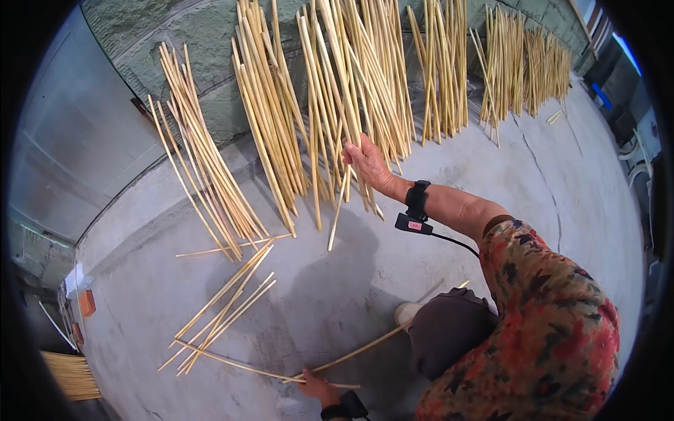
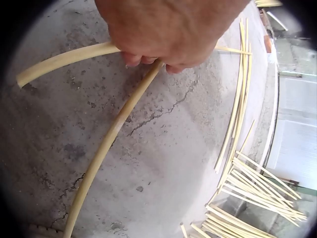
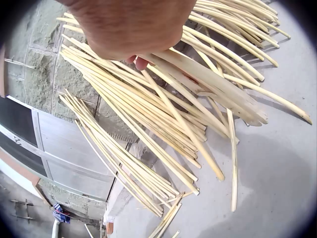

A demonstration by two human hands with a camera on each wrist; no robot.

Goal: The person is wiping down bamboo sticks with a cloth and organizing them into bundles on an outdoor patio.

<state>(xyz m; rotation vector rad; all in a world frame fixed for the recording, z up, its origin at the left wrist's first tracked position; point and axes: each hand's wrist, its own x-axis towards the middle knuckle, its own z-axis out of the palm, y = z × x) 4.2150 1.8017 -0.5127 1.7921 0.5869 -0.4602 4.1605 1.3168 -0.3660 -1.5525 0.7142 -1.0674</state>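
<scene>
In the head view, the right hand (image 1: 370,165) grips pale sticks (image 1: 342,63) leaning among the bundles at the wall. The right wrist view shows this hand (image 3: 133,29) with curled fingertips, a stick with a split, ragged end (image 3: 233,99) jutting out below it. Low over the floor, the left hand (image 1: 319,389) holds two long sticks where they cross, one (image 1: 242,365) reaching left and the other (image 1: 372,344) towards a shoe. The left wrist view has its fingers curled down on a curved stick (image 2: 106,144) and a lighter one (image 2: 64,62), with the grip itself partly hidden.
More stick bundles (image 1: 439,77) lean along the stone wall (image 1: 210,42). Several loose sticks (image 1: 225,316) lie crossed on the concrete floor (image 1: 140,281). A metal door (image 1: 77,126) stands at left, near an orange block (image 1: 87,302). The person's knee (image 1: 449,330) is bent at lower right.
</scene>
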